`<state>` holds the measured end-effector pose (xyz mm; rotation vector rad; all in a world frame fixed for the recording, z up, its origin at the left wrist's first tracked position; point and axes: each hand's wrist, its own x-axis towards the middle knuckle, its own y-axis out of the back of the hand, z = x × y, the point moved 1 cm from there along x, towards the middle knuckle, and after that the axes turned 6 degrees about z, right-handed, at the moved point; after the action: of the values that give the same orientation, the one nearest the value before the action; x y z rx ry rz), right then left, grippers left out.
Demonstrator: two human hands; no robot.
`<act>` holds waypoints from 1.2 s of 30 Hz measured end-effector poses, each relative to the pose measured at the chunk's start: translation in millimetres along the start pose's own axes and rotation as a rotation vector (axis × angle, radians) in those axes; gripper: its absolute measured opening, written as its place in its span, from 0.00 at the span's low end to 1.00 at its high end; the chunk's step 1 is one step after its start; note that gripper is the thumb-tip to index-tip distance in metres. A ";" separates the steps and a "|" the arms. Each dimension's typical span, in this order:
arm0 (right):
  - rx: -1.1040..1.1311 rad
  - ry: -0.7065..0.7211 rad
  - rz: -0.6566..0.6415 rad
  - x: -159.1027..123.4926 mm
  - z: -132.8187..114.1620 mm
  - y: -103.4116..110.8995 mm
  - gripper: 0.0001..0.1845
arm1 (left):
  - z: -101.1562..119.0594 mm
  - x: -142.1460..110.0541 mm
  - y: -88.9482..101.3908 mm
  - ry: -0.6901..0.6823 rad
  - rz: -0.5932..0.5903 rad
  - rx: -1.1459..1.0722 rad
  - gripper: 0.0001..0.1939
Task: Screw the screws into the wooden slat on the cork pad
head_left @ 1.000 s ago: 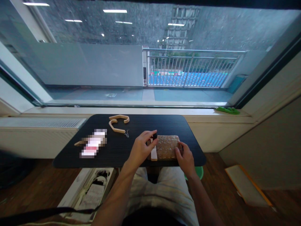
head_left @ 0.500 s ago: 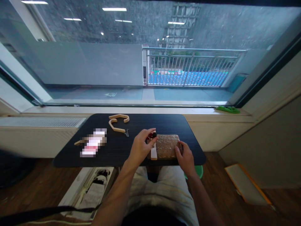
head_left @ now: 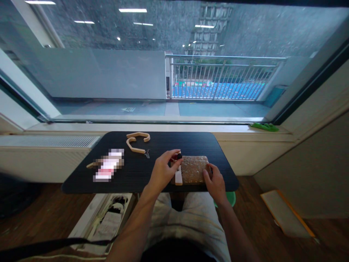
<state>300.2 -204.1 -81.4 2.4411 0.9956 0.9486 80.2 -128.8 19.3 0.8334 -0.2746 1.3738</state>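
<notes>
A brown, speckled rectangular slab [head_left: 194, 171] lies near the front of the dark table [head_left: 89, 183]. Along its left side runs a pale strip [head_left: 178, 177]. My left hand [head_left: 163, 168] is closed over the top of this strip, pinching a small round black object [head_left: 179, 156] with some red beside it. Its exact kind is too small to make out. My right hand [head_left: 215, 181] grips the slab's right edge, thumb on top and fingers curled around the side.
Two bent wooden pieces [head_left: 138, 134] [head_left: 130, 145] lie at the back of the table, beside small dark metal parts [head_left: 147, 154]. A blurred-out patch [head_left: 109, 165] covers something at left, near a wooden stick [head_left: 91, 165]. Below stands an open drawer-like box [head_left: 81, 214]; a green bin [head_left: 231, 198] is at right.
</notes>
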 end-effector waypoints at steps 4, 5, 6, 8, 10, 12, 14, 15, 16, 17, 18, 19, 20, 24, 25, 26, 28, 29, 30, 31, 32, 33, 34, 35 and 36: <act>-0.009 -0.008 -0.003 0.3 0.9 -0.2 0.25 | 1.3 0.1 0.4 0.007 -0.018 0.001 0.11; -0.010 -0.009 -0.007 0.4 0.9 -0.3 0.25 | 1.8 0.3 0.6 0.008 -0.020 0.004 0.11; -0.010 -0.009 -0.011 0.5 1.0 -0.3 0.25 | 2.3 0.4 0.8 0.010 -0.023 0.006 0.11; -0.008 -0.006 -0.015 0.7 0.9 -0.4 0.25 | 3.1 0.5 1.2 0.013 -0.026 0.008 0.11; -0.003 -0.001 -0.009 0.6 0.7 -0.5 0.25 | 3.4 0.7 1.5 0.019 -0.031 0.006 0.12; 0.001 0.003 0.001 0.4 0.5 -0.4 0.24 | 3.4 0.9 1.8 0.027 -0.041 0.004 0.12; 0.003 0.005 0.006 0.1 0.2 -0.4 0.24 | 3.3 1.2 2.1 0.033 -0.054 0.008 0.13; 0.003 0.005 0.005 0.0 0.2 -0.3 0.24 | 3.4 1.3 2.2 0.032 -0.061 0.012 0.13; 0.001 0.003 0.004 -0.1 0.1 -0.3 0.24 | 3.4 1.4 2.2 0.030 -0.069 0.018 0.13; -0.001 0.001 0.001 -0.1 0.2 -0.2 0.24 | 3.4 1.4 2.2 0.025 -0.076 0.024 0.13; -0.004 0.000 -0.002 -0.1 0.2 -0.3 0.24 | 3.4 1.5 2.2 0.020 -0.080 0.031 0.13; -0.007 -0.001 -0.004 -0.1 0.4 -0.3 0.24 | 3.3 1.5 2.2 0.015 -0.082 0.038 0.14; -0.011 -0.003 -0.003 -0.1 0.7 -0.4 0.25 | 3.1 1.5 2.1 0.011 -0.084 0.045 0.14; -0.013 0.005 0.008 0.0 2.5 -1.2 0.24 | 2.6 1.7 1.8 0.006 -0.085 0.078 0.15; -0.009 0.010 0.010 0.0 2.8 -1.3 0.24 | 2.7 1.8 1.8 0.006 -0.084 0.083 0.15; -0.006 0.013 0.010 0.1 3.0 -1.4 0.24 | 3.0 1.9 1.9 0.006 -0.084 0.088 0.15; -0.003 0.013 0.009 0.2 3.1 -1.4 0.24 | 3.7 2.1 2.0 0.005 -0.085 0.092 0.15; -0.005 0.010 0.008 0.2 2.9 -1.3 0.24 | 4.0 2.2 2.0 0.005 -0.086 0.094 0.15; -0.005 0.008 0.004 0.2 2.6 -1.1 0.24 | 4.2 2.3 2.0 0.005 -0.088 0.095 0.15; -0.006 0.005 -0.001 0.2 2.2 -1.0 0.25 | 4.3 2.3 2.0 0.005 -0.091 0.096 0.16; -0.008 0.003 -0.005 0.1 1.8 -0.9 0.25 | 4.3 2.4 2.0 0.006 -0.095 0.096 0.16; -0.009 0.000 -0.008 0.1 1.5 -0.8 0.25 | 4.1 2.4 1.9 0.007 -0.097 0.096 0.16; -0.010 -0.003 -0.009 0.0 1.3 -0.8 0.25 | 3.9 2.4 1.8 0.008 -0.100 0.097 0.17; -0.011 -0.006 -0.008 -0.1 1.2 -0.7 0.25 | 3.6 2.5 1.7 0.009 -0.100 0.098 0.17; -0.011 -0.007 -0.005 -0.1 1.3 -0.7 0.24 | 3.4 2.5 1.7 0.011 -0.099 0.098 0.17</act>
<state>300.7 -203.7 -82.8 2.4301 0.9914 0.9401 80.2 -129.2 23.8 0.9085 -0.1568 1.3071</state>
